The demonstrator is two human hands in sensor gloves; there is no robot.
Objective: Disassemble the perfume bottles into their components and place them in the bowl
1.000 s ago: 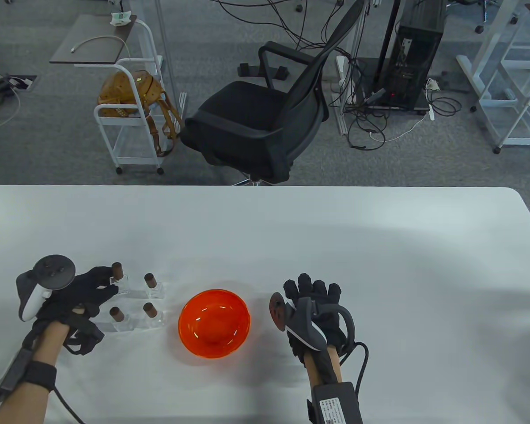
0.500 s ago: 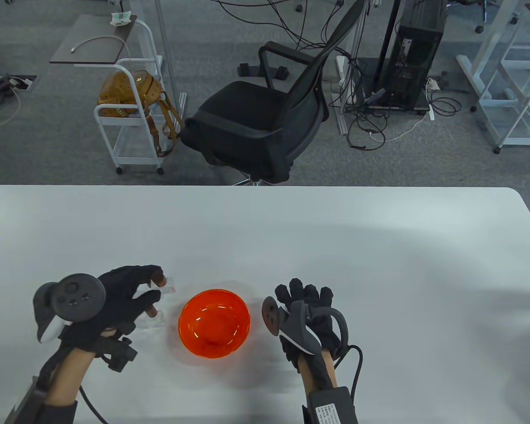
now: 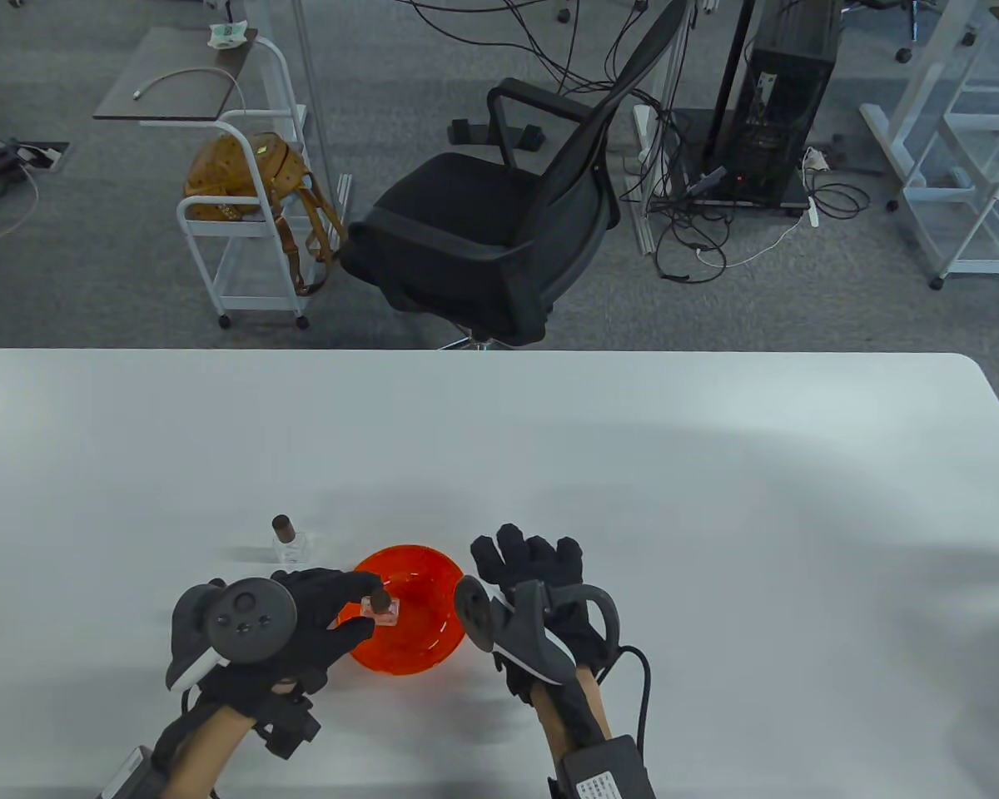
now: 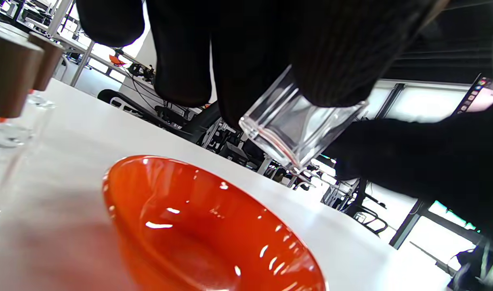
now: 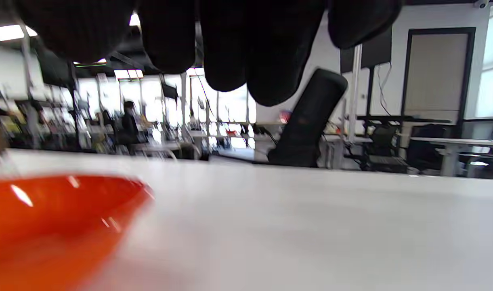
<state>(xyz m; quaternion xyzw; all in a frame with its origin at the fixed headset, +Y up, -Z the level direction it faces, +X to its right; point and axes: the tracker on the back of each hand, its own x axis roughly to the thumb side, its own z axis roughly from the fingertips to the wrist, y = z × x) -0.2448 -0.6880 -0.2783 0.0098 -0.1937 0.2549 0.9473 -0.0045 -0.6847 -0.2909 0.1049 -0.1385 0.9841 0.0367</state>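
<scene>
My left hand (image 3: 333,616) pinches a small clear perfume bottle (image 3: 381,607) with a brown cap over the left side of the orange bowl (image 3: 433,641). In the left wrist view the bottle's clear square body (image 4: 294,125) hangs between my gloved fingers (image 4: 331,60) above the bowl (image 4: 198,230). Another capped bottle (image 3: 287,539) stands on the table behind my left hand. Other bottles are hidden under my left hand in the table view; two brown caps (image 4: 12,76) show at the left of the left wrist view. My right hand (image 3: 533,574) hovers just right of the bowl, fingers loosely extended, holding nothing.
The white table (image 3: 633,466) stretches wide to the right and back. Beyond its far edge stand a black office chair (image 3: 499,216) and a white cart with a brown bag (image 3: 250,179).
My left hand has carried one bottle from the group rightward and toward me, over the bowl. My right hand has shifted left toward the bowl's rim.
</scene>
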